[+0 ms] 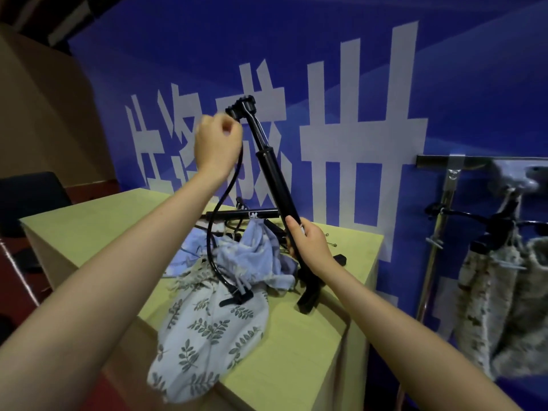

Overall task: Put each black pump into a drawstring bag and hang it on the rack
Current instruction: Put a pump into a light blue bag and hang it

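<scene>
Black pump (274,173) tilting up off the worktop (89,223), both of my hands holding onto it.

My right hand (308,243) is gripping the lower barrel with its fingers curled round it, the foot of the pump resting on the yellow-green worktop just beside the bags. My left hand (218,143) is holding the hose (221,200) up near the handle, fingers closed on it; the hose is looping down so that its nozzle end is lying on the leaf-print drawstring bag (204,330), which is hanging over the near edge. Another pale blue bag (258,253) is lying crumpled behind it, with a second black pump (241,214) lying flat beyond. To my right, filled bags (501,315) are hanging on the metal rack (439,232).
</scene>
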### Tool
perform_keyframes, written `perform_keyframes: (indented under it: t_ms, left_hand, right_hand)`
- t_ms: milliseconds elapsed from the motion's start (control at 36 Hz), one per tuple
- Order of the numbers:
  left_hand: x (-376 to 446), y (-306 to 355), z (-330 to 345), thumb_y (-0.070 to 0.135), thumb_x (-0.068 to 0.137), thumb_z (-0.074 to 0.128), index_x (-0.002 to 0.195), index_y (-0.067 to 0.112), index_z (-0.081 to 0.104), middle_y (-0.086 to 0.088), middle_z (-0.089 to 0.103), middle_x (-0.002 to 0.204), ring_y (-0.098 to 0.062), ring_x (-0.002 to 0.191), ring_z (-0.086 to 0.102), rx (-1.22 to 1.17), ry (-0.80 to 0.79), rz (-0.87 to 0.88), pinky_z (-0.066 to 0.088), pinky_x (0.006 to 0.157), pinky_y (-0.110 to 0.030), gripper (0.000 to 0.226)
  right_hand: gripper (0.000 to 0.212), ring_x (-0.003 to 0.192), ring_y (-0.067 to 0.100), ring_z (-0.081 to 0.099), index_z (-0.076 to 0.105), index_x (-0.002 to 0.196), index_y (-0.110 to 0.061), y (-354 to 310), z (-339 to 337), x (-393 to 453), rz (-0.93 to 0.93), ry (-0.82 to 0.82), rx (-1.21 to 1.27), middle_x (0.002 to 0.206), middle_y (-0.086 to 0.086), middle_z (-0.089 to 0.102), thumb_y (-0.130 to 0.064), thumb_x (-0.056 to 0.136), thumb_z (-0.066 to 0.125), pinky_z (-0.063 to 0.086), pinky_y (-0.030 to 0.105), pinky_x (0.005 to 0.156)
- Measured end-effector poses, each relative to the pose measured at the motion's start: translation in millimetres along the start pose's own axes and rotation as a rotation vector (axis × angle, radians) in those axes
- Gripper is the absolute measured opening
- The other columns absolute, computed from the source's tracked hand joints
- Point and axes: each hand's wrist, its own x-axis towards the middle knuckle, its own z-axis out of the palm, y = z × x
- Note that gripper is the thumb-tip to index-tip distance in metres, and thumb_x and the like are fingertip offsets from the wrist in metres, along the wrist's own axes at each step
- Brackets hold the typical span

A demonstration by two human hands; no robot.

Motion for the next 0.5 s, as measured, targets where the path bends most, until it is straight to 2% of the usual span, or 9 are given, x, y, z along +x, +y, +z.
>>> perform_keyframes:
  t_ms: [56, 111, 139, 167, 222, 306, 500]
  left_hand:
    - [11.1, -0.4, -1.9, 0.036, 0.092, 0.048, 0.119, 0.018, 0.057, -0.004, 0.054, 0.122, -0.021, 0.119, 0.048, 0.03, -0.004, 0.051, 0.042, 0.091, -0.03, 0.033]
    - [18.8, 0.9, -4.2, 0.034, 0.092, 0.052, 0.141, 0.021, 0.04, -0.002, 0.04, 0.143, -0.017, 0.134, 0.033, 0.057, -0.113, 0.134, 0.032, 0.103, -0.03, 0.052]
    - [21.1, 2.0, -3.8, 0.034, 0.092, 0.053, 0.146, 0.023, 0.034, -0.002, 0.035, 0.149, -0.018, 0.138, 0.029, 0.068, -0.181, 0.182, 0.03, 0.106, -0.033, 0.059]
    - [23.5, 1.2, -2.6, 0.035, 0.092, 0.054, 0.148, 0.025, 0.032, -0.001, 0.031, 0.152, -0.019, 0.141, 0.027, 0.091, -0.247, 0.236, 0.03, 0.109, -0.037, 0.061]
    - [26.0, 0.1, 0.3, 0.038, 0.092, 0.057, 0.143, 0.028, 0.041, 0.001, 0.027, 0.154, -0.02, 0.142, 0.025, 0.154, -0.34, 0.301, 0.032, 0.107, -0.041, 0.054]
    - [29.5, -1.6, 2.3, 0.042, 0.09, 0.062, 0.132, 0.028, 0.054, 0.001, 0.028, 0.151, -0.021, 0.14, 0.028, 0.131, -0.376, 0.331, 0.033, 0.108, -0.041, 0.045]
    - [36.6, -12.7, -9.6, 0.049, 0.081, 0.071, 0.128, 0.028, 0.056, -0.003, 0.033, 0.145, -0.023, 0.137, 0.031, 0.154, -0.449, 0.481, 0.034, 0.111, -0.048, 0.054]
  right_hand:
    - [0.029, 0.054, 0.016, 0.05, 0.054, 0.075, -0.028, 1.4, 1.2, -1.1, -0.003, 0.008, -0.017, 0.059, -0.002, 0.053, -0.045, 0.098, 0.048, 0.042, 0.035, 0.059]
    - [0.028, 0.058, 0.019, 0.052, 0.054, 0.075, -0.032, 2.1, 3.7, -1.8, 0.001, 0.015, -0.028, 0.061, -0.002, 0.054, -0.052, 0.094, 0.049, 0.043, 0.038, 0.06]
    - [0.03, 0.059, 0.019, 0.052, 0.055, 0.076, -0.032, 2.7, 4.0, -2.0, 0.004, 0.017, -0.032, 0.062, -0.002, 0.055, -0.057, 0.09, 0.048, 0.044, 0.039, 0.061]
    - [0.034, 0.06, 0.02, 0.052, 0.055, 0.077, -0.032, 3.6, 5.0, -1.8, 0.007, 0.017, -0.034, 0.063, -0.001, 0.055, -0.063, 0.086, 0.046, 0.045, 0.041, 0.06]
    - [0.043, 0.06, 0.02, 0.052, 0.056, 0.077, -0.028, 5.3, 5.1, -1.1, 0.014, 0.022, -0.026, 0.064, 0.0, 0.055, -0.069, 0.08, 0.044, 0.046, 0.044, 0.06]
    - [0.052, 0.058, 0.019, 0.052, 0.056, 0.079, -0.019, 7.9, 3.4, -1.6, 0.013, 0.027, 0.0, 0.063, 0.001, 0.054, -0.069, 0.08, 0.044, 0.043, 0.04, 0.059]
    - [0.037, 0.057, 0.017, 0.052, 0.057, 0.077, -0.028, 8.3, 1.1, -1.3, 0.0, 0.025, -0.02, 0.062, -0.001, 0.055, -0.061, 0.087, 0.046, 0.045, 0.04, 0.06]
